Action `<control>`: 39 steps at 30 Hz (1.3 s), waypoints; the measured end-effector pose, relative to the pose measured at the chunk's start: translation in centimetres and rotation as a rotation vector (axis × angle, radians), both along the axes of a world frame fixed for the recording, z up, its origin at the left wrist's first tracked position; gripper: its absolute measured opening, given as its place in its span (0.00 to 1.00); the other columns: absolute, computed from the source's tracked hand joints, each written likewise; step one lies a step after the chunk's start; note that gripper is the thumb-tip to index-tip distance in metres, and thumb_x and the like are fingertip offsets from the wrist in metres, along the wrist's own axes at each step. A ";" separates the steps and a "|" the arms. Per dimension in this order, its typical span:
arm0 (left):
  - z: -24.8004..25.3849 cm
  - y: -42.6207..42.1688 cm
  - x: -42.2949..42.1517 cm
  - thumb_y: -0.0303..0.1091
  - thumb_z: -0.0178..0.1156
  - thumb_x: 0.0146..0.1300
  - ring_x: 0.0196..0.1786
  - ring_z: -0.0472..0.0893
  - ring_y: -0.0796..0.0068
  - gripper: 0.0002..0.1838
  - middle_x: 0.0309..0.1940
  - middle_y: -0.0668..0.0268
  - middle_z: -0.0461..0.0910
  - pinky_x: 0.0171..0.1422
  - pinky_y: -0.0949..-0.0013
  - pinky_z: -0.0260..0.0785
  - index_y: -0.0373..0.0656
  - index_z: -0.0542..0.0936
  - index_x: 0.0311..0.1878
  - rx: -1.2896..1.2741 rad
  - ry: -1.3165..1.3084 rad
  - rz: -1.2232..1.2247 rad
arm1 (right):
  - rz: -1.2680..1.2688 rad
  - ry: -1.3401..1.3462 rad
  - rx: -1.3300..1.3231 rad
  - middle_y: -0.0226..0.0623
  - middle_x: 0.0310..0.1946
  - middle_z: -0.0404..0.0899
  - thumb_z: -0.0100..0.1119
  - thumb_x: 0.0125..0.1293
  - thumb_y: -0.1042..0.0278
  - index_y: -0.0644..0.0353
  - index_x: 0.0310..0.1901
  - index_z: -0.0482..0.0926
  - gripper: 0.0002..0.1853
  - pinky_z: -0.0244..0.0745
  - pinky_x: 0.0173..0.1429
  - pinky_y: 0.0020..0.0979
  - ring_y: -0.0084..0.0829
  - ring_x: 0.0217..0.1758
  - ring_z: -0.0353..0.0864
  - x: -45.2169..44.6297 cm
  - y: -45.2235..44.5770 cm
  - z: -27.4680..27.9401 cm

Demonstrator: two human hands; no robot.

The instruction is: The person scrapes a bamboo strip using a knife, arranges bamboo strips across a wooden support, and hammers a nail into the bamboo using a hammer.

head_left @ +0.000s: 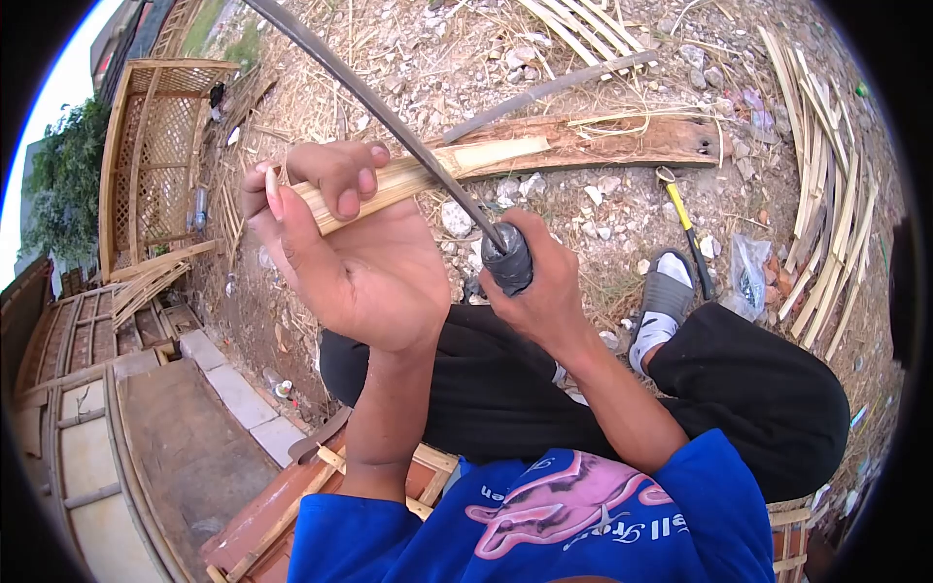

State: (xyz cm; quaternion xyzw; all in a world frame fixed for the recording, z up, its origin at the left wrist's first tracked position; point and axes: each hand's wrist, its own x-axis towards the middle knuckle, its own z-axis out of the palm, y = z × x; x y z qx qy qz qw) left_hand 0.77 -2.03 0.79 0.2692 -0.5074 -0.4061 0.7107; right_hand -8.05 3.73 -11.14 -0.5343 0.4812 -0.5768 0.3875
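My left hand (355, 253), palm turned up, is closed around a split bamboo strip (403, 181). The strip slants up to the right, its pale far end over a weathered wooden plank (622, 142). In my right hand (549, 296) is the black-taped handle (507, 260) of a long machete (374, 105). Its narrow dark blade runs up to the left and crosses in front of the strip; whether they touch, I cannot tell. The blade's tip lies beyond the top of the view.
Long bamboo strips (826, 209) lie piled at the right. A yellow-and-black handled tool (685, 222) and a clear plastic bag (746, 275) lie near my sandalled foot (664, 296). A curved stick (549, 90) rests beyond the plank. At the left stands a lattice panel (160, 146). The ground is stony.
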 end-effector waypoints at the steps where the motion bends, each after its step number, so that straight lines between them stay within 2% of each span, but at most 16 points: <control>1: 0.0 0.1 0.0 0.40 0.38 0.79 0.41 0.64 0.77 0.10 0.31 0.73 0.61 0.60 0.60 0.60 0.50 0.68 0.43 -0.003 0.005 -0.015 | -0.008 0.021 -0.013 0.49 0.35 0.80 0.70 0.50 0.76 0.63 0.53 0.72 0.27 0.80 0.39 0.40 0.51 0.37 0.84 0.0 0.0 -0.4; 2: 0.0 0.2 0.1 0.40 0.38 0.79 0.41 0.65 0.77 0.10 0.31 0.73 0.61 0.60 0.61 0.60 0.50 0.68 0.43 -0.007 0.008 -0.031 | -0.016 0.040 -0.026 0.49 0.35 0.80 0.70 0.50 0.76 0.63 0.53 0.72 0.27 0.80 0.38 0.40 0.51 0.37 0.84 0.1 0.0 -0.8; 5: 0.0 0.2 0.0 0.40 0.39 0.79 0.42 0.65 0.77 0.10 0.31 0.73 0.62 0.59 0.61 0.60 0.50 0.68 0.43 0.015 0.054 0.016 | -0.080 0.066 -0.045 0.40 0.27 0.79 0.69 0.50 0.77 0.62 0.50 0.72 0.24 0.77 0.36 0.31 0.34 0.28 0.83 0.1 0.1 -1.8; 8: -0.1 -0.1 0.8 0.39 0.39 0.79 0.41 0.65 0.77 0.10 0.32 0.73 0.64 0.59 0.61 0.60 0.49 0.68 0.43 0.021 0.060 0.003 | -0.040 -0.023 0.167 0.38 0.27 0.80 0.68 0.52 0.76 0.63 0.49 0.73 0.22 0.76 0.36 0.30 0.28 0.28 0.83 0.0 0.2 -6.5; 9: 0.0 -0.1 0.5 0.39 0.39 0.79 0.41 0.65 0.77 0.10 0.32 0.73 0.64 0.58 0.61 0.60 0.49 0.68 0.42 0.008 0.051 -0.008 | -0.039 -0.020 0.180 0.37 0.26 0.81 0.67 0.53 0.75 0.64 0.49 0.74 0.20 0.76 0.35 0.28 0.24 0.28 0.82 -0.1 0.2 -6.4; 15: 0.0 -0.5 -0.4 0.39 0.41 0.78 0.41 0.66 0.77 0.09 0.32 0.74 0.64 0.59 0.62 0.61 0.50 0.68 0.40 0.006 0.078 0.011 | -0.072 0.049 0.170 0.41 0.28 0.82 0.67 0.52 0.75 0.63 0.51 0.74 0.23 0.78 0.37 0.31 0.33 0.30 0.85 -1.0 0.4 -4.1; 18: -0.1 -0.1 -0.8 0.39 0.42 0.78 0.41 0.66 0.78 0.10 0.32 0.73 0.64 0.59 0.62 0.62 0.50 0.68 0.39 0.002 0.067 0.011 | -0.052 0.045 0.062 0.48 0.31 0.82 0.68 0.51 0.75 0.63 0.52 0.73 0.25 0.79 0.38 0.39 0.46 0.34 0.86 -1.1 0.2 -1.2; 19: -0.3 -0.1 -0.8 0.39 0.42 0.78 0.41 0.66 0.78 0.10 0.32 0.73 0.64 0.58 0.62 0.62 0.50 0.68 0.39 -0.015 0.049 -0.001 | -0.049 0.035 0.003 0.48 0.33 0.81 0.69 0.50 0.74 0.62 0.52 0.73 0.25 0.79 0.38 0.40 0.47 0.36 0.85 -1.1 0.0 -0.5; 22: -0.4 -0.2 -0.8 0.39 0.42 0.78 0.41 0.67 0.78 0.10 0.32 0.73 0.64 0.58 0.62 0.62 0.50 0.68 0.39 -0.023 0.035 0.006 | -0.065 0.028 -0.022 0.47 0.31 0.82 0.69 0.50 0.74 0.61 0.52 0.73 0.25 0.79 0.38 0.39 0.48 0.35 0.85 -0.8 -0.3 -2.7; 23: -0.2 -0.2 -0.9 0.39 0.43 0.78 0.41 0.67 0.78 0.10 0.32 0.73 0.64 0.58 0.62 0.62 0.50 0.68 0.39 -0.023 0.037 0.014 | -0.052 0.033 0.121 0.45 0.28 0.82 0.69 0.50 0.74 0.60 0.52 0.73 0.25 0.79 0.37 0.39 0.47 0.33 0.86 -0.8 -0.2 -5.1; 26: 0.1 0.0 -1.0 0.40 0.43 0.78 0.41 0.67 0.78 0.09 0.32 0.73 0.65 0.58 0.62 0.62 0.51 0.67 0.39 0.008 0.087 0.066 | -0.073 0.105 0.145 0.44 0.27 0.83 0.69 0.50 0.74 0.60 0.52 0.74 0.25 0.80 0.38 0.39 0.46 0.32 0.86 -1.4 -0.5 -8.5; 30: 0.0 -1.0 0.2 0.40 0.42 0.79 0.42 0.66 0.78 0.10 0.33 0.73 0.65 0.58 0.62 0.62 0.50 0.67 0.39 0.004 0.101 0.048 | -0.079 0.130 0.183 0.43 0.27 0.83 0.67 0.53 0.73 0.64 0.51 0.74 0.23 0.79 0.38 0.33 0.37 0.30 0.87 -1.3 0.0 -5.4; 34: -0.1 -0.8 -0.3 0.42 0.43 0.79 0.42 0.66 0.78 0.11 0.33 0.73 0.65 0.57 0.62 0.61 0.50 0.66 0.38 0.000 0.060 0.052 | -0.082 0.107 -0.017 0.43 0.28 0.82 0.69 0.49 0.74 0.63 0.50 0.75 0.24 0.79 0.37 0.35 0.39 0.30 0.86 -1.0 -0.3 -2.5; 35: -0.2 -0.7 -0.4 0.42 0.43 0.79 0.42 0.66 0.78 0.11 0.33 0.73 0.65 0.57 0.62 0.61 0.50 0.66 0.38 -0.005 0.064 0.046 | -0.042 0.065 -0.031 0.48 0.34 0.82 0.69 0.49 0.73 0.61 0.53 0.74 0.26 0.80 0.38 0.40 0.49 0.35 0.85 -1.0 -0.3 -1.3; 38: -0.2 -0.7 -0.3 0.42 0.43 0.78 0.42 0.66 0.78 0.11 0.33 0.73 0.65 0.57 0.62 0.61 0.50 0.65 0.38 -0.016 0.044 0.037 | -0.093 0.088 -0.094 0.42 0.27 0.80 0.69 0.48 0.75 0.62 0.49 0.75 0.24 0.78 0.36 0.34 0.37 0.28 0.85 -0.5 -0.4 -3.3; 39: -0.1 -0.6 -0.2 0.42 0.43 0.78 0.42 0.66 0.78 0.11 0.33 0.73 0.65 0.57 0.62 0.61 0.50 0.65 0.37 0.003 0.060 0.044 | -0.095 0.073 0.040 0.41 0.26 0.80 0.68 0.50 0.75 0.62 0.48 0.75 0.22 0.77 0.35 0.33 0.37 0.28 0.84 -0.4 -0.1 -6.3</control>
